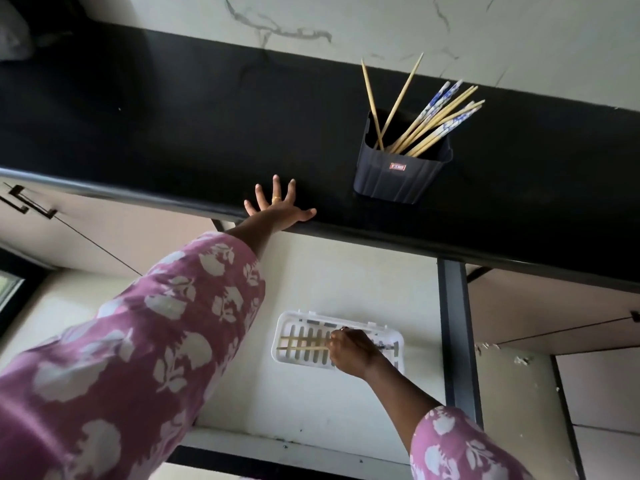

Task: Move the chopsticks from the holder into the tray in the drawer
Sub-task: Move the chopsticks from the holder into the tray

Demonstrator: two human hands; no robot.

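A dark square holder [401, 174] stands on the black countertop [173, 133] with several chopsticks [433, 123] leaning out of it, some plain wood, some blue patterned. Below, in the open drawer [311, 393], lies a white slotted tray [294, 327]. Two wooden chopsticks [301, 342] lie across the tray. My right hand [353, 351] is down in the tray, its fingers curled on the right ends of those two chopsticks. Left of the holder, my left hand [277, 206] rests flat on the countertop's front edge with its fingers spread.
A marbled white wall [381, 22] rises behind the counter. Closed cabinet fronts flank the drawer, one with a dark handle [27, 202] at the left. The drawer's dark metal side rail [457, 334] runs along the right of the tray.
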